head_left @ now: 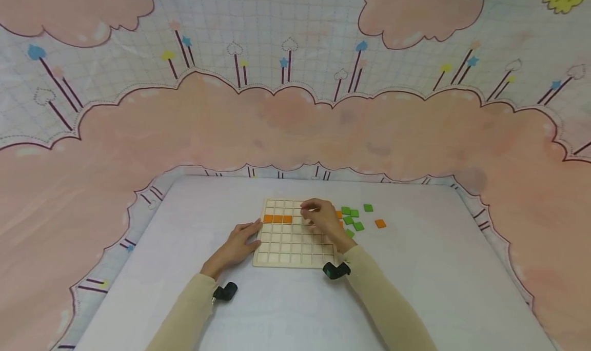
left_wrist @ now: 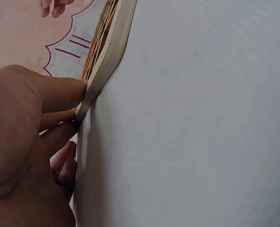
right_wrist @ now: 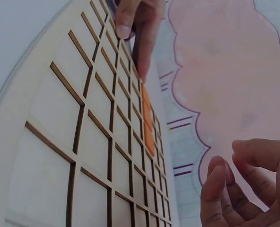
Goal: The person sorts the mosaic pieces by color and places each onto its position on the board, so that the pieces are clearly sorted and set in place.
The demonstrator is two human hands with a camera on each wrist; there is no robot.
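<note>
A pale wooden grid board (head_left: 286, 244) lies on the white table, with three orange square tiles (head_left: 278, 219) side by side in one row at its left. My left hand (head_left: 237, 244) rests against the board's left edge. Its thumb and fingertips press the wooden side (left_wrist: 114, 52) in the left wrist view. Over the upper right of the board hovers my right hand (head_left: 321, 218). Seen from its wrist, the right hand (right_wrist: 246, 184) has bent fingers, a gap between thumb and fingertips, and nothing between them.
Several loose green tiles (head_left: 354, 213) lie right of the board, some close to the right hand. An orange tile (head_left: 380, 223) sits farther right, and others are partly hidden behind the hand. A patterned cloth (head_left: 323, 135) with pink clouds hangs behind the table.
</note>
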